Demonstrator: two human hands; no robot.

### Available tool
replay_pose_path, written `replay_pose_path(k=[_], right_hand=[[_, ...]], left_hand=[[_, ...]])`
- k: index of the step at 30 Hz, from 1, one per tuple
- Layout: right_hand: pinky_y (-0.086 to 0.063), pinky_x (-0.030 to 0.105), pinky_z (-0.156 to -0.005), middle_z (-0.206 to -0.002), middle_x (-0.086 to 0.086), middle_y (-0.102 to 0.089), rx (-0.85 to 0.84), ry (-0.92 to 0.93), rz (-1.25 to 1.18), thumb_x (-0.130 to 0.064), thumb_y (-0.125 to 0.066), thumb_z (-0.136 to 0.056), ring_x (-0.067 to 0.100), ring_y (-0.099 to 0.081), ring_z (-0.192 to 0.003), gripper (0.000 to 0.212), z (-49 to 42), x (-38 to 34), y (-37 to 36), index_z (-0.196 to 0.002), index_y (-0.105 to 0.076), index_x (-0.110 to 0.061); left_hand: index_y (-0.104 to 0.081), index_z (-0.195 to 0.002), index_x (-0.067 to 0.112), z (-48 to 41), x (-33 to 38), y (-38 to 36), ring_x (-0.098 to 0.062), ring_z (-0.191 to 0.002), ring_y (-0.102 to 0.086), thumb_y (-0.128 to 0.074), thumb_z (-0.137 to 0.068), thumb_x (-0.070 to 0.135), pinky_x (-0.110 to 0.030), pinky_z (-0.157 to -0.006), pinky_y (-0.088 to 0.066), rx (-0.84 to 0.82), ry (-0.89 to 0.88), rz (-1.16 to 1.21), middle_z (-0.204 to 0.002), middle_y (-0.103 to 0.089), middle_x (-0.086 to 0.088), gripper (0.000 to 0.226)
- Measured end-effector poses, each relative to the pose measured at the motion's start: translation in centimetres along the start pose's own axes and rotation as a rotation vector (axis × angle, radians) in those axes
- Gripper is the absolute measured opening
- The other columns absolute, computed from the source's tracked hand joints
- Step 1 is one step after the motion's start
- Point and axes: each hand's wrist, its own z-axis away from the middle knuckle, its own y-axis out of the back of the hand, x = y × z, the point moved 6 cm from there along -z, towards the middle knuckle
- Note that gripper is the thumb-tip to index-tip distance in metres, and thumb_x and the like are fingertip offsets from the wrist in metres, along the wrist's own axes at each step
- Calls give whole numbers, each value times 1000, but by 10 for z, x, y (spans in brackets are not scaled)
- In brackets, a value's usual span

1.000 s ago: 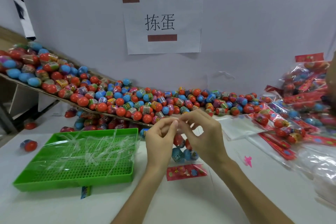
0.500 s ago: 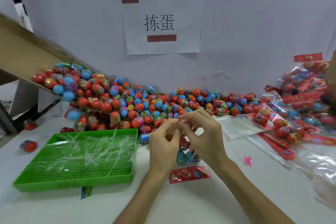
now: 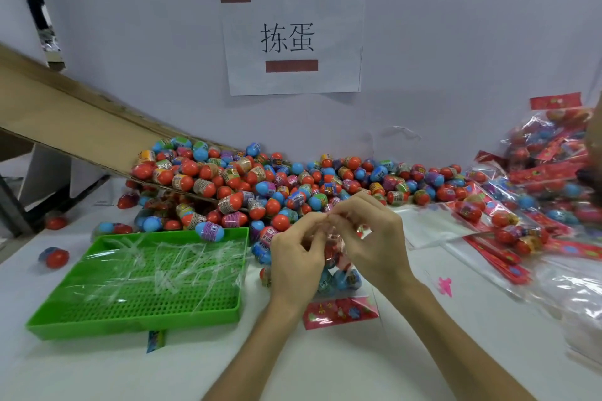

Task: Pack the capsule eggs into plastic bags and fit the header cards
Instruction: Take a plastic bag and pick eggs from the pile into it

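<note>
At its top, fingers [image 3: 313, 225] pinch the bag [image 3: 341, 280] (egg-filled).

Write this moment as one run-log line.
left hand: pinches bag top | right hand: pinches bag top | header card: on table

L hand [image 3: 294, 257] & R hand [image 3: 374, 244] bare, slim fingers [image 3: 355, 205]; both forearms [image 3: 247, 352] bare to frame edge.

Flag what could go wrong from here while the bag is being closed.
The left hand and right hand only pinch the bag at its top; it may slip and spill. An egg perched on the green tray rim could roll in among the plastic strips.
</note>
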Motion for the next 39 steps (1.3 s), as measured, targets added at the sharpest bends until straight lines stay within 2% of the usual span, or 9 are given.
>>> replay_pose_path(k=[3,8,14,17,22,26,29,34,39], right_hand=[[-47,14,-67,-85,-12,-61,-4,-14,-17,2,-74,-89,6,-59,-78,13,0,0,0,-90,-71,-11],[-46,13,-66,-85,-10,-62,10,-50,-17,4,-72,-89,8,-59,-78,16,-1,2,2,-89,-68,-12],[-52,23,-64,-81,-6,-63,167,-263,-98,-2,-64,-96,12,-60,-70,17,-6,21,19,-91,-62,-18],[-53,26,-62,-80,-2,-64,252,-404,-181,-10,-62,-100,17,-61,-69,15,-8,37,36,-90,-63,-22],[-53,22,-61,-76,-3,-63,407,-628,-307,-12,-60,-101,4,-58,-62,14,-5,63,57,-91,-65,-21],[-53,25,-64,-73,-4,-61,499,-761,-374,-15,-61,-101,5,-57,-60,12,1,83,72,-93,-67,-21],[-52,30,-67,-75,-1,-62,540,-826,-392,-14,-63,-100,11,-56,-63,7,4,97,81,-99,-70,-12],[-54,32,-73,-80,-1,-71,311,-809,-281,-15,-71,-94,16,-65,-73,4,-1,96,84,-95,-73,-18],[-59,27,-80,-85,-4,-75,301,-523,-154,-17,-75,-92,12,-72,-83,3,-31,35,56,-94,-76,-18]], left_hand=[[-78,-105,24,0,3,-1,-4,-78,-71,-61,-94,11,-15,-69,-53,-4,4,36,-88,-75,21,24],[-77,-99,28,0,-1,-5,-25,-72,-70,-66,-98,10,-44,-68,-57,-28,29,78,-82,-75,10,21],[-74,-92,18,-1,-10,-2,-9,-79,-73,-68,-98,7,-24,-73,-58,-1,105,109,-82,-75,14,14],[-72,-95,14,-1,-18,-2,-12,-84,-76,-65,-100,6,-28,-77,-61,7,181,173,-84,-78,6,11],[-69,-98,12,-3,-24,2,-18,-82,-77,-61,-102,6,-25,-74,-59,64,236,245,-84,-79,-4,11],[-69,-99,13,-4,-31,5,-21,-84,-77,-62,-103,11,-43,-81,-61,119,300,275,-85,-80,-4,8],[-70,-97,18,-4,-34,10,-18,-82,-77,-63,-102,13,-42,-80,-62,182,326,267,-83,-79,-1,10],[-69,-96,19,-3,-40,11,-12,-79,-75,-63,-102,14,-32,-76,-59,193,370,252,-80,-78,2,10],[-69,-92,17,-2,-34,3,-13,-71,-69,-64,-101,13,-29,-69,-55,112,351,204,-76,-73,-7,11]])
